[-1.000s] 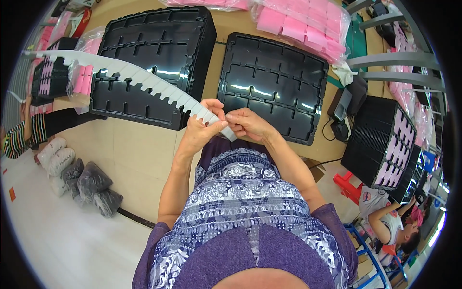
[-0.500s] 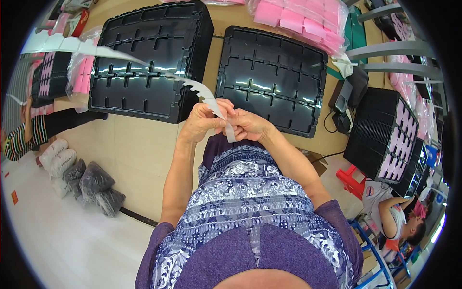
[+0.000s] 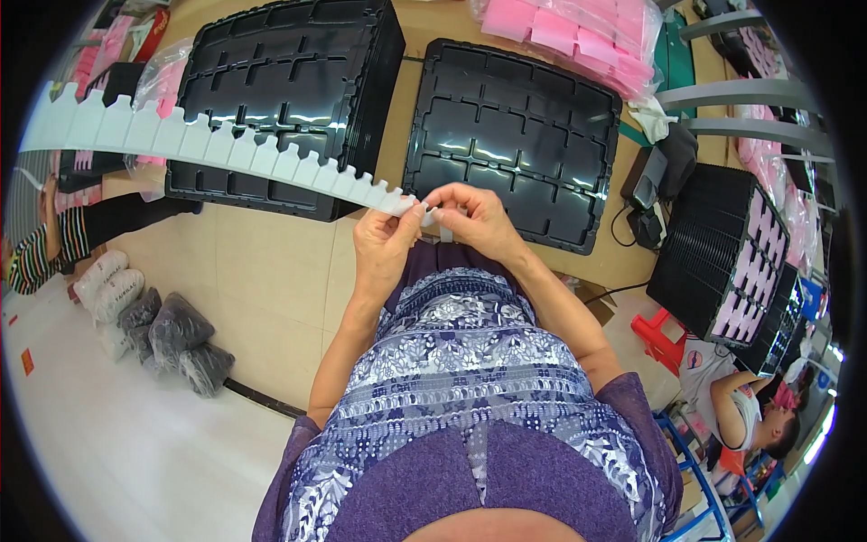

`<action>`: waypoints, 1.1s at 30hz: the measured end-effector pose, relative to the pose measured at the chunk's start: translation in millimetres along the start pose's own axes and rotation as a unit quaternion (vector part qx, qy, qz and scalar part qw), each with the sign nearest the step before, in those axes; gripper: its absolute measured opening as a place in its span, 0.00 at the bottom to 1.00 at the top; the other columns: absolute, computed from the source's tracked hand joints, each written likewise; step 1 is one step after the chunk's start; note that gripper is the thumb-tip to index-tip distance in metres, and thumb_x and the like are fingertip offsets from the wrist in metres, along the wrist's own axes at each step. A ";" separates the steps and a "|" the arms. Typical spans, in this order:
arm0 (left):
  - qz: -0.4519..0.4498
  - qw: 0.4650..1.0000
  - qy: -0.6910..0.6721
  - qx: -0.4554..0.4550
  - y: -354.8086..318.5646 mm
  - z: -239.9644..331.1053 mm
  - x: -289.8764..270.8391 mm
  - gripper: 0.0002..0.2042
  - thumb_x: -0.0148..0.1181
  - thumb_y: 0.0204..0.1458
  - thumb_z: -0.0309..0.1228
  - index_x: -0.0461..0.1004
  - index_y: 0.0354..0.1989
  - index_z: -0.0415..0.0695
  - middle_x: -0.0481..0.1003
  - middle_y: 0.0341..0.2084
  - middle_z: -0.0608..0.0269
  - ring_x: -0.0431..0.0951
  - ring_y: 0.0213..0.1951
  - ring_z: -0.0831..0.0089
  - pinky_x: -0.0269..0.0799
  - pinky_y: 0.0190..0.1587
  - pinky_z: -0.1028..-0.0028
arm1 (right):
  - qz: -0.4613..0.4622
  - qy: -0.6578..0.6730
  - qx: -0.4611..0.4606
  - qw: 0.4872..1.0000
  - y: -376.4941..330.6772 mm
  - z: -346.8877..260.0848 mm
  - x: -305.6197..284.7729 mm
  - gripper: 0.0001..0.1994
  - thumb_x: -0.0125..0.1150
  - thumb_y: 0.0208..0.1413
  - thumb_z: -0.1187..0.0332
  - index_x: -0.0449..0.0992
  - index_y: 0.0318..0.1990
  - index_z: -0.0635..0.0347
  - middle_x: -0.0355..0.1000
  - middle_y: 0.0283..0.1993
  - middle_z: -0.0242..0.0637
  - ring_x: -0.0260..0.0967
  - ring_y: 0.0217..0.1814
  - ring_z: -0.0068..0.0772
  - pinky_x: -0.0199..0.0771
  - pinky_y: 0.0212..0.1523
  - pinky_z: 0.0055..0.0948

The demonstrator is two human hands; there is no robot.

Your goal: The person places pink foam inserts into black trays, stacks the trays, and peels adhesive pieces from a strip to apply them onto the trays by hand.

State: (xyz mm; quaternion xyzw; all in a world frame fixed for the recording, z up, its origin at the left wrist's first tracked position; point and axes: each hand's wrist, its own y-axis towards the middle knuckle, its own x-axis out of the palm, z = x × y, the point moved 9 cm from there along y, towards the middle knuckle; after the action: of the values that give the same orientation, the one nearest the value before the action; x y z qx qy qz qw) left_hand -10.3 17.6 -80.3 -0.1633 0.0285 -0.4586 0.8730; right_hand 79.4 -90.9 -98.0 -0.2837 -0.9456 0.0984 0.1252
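A long white strip with a row of notched tabs along its upper edge (image 3: 226,152) stretches from the far left to my fingers. My left hand (image 3: 386,242) pinches the strip near its right end, thumb against fingers. Just beside it, my right hand (image 3: 474,219) has thumb and forefinger closed on the strip's end, where a short piece hangs down. Behind the strip stands a tall stack of black plastic trays (image 3: 280,81). Beyond my right hand lies another stack of black trays (image 3: 515,135).
Pink foam pieces in clear plastic (image 3: 578,36) sit at the back. To the right are a black tray stack with pink pieces (image 3: 722,253), a red stool (image 3: 657,336) and a seated person (image 3: 750,411). Dark bags (image 3: 181,334) lie on the left floor; another person (image 3: 54,244) stands there.
The strip has swung from edge-on to broadside, its tabs now showing along its length. My hands have shifted slightly, and the right hand has risen a little and turned.
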 end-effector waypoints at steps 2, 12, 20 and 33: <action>0.017 1.000 -0.022 0.005 3.0 -0.7 -1.5 0.05 0.61 0.57 0.25 0.77 0.38 0.37 0.75 0.24 0.67 0.71 0.22 0.83 0.65 0.23 0.81 | 0.037 -0.019 -0.046 0.998 3.1 -9.7 -12.4 0.08 0.61 0.56 0.71 0.79 0.42 0.61 0.61 0.23 0.16 0.55 0.26 0.08 0.56 0.27 0.15; 0.011 0.997 -0.074 0.007 8.2 -1.0 0.5 0.05 0.61 0.56 0.26 0.78 0.36 0.37 0.76 0.21 0.65 0.73 0.21 0.83 0.69 0.23 0.82 | 0.063 -0.211 -0.113 0.969 10.0 -48.6 -10.4 0.06 0.68 0.47 0.72 0.78 0.32 0.62 0.57 0.16 0.25 0.53 0.19 0.14 0.56 0.20 0.22; 0.039 0.998 -0.033 -0.028 16.6 -6.0 -0.4 0.06 0.63 0.55 0.28 0.77 0.33 0.37 0.76 0.21 0.66 0.73 0.20 0.83 0.68 0.23 0.82 | 0.070 -0.350 -0.327 0.875 -6.3 -77.6 10.2 0.05 0.66 0.45 0.74 0.74 0.27 0.60 0.64 0.20 0.31 0.62 0.18 0.26 0.62 0.19 0.26; -0.039 0.990 0.133 -0.002 8.6 -12.7 4.5 0.08 0.62 0.55 0.26 0.73 0.27 0.37 0.67 0.22 0.74 0.62 0.26 0.86 0.60 0.28 0.80 | 0.429 -0.189 -0.101 0.878 -17.5 -9.6 -293.2 0.09 0.66 0.53 0.65 0.79 0.33 0.62 0.74 0.25 0.26 0.68 0.28 0.15 0.67 0.31 0.20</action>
State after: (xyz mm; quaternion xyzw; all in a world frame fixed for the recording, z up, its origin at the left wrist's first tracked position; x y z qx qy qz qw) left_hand -3.4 15.2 -94.6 -0.1033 0.1385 -0.5096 0.8429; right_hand 310.1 -268.7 -137.5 -0.6484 -0.7419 0.0985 -0.1395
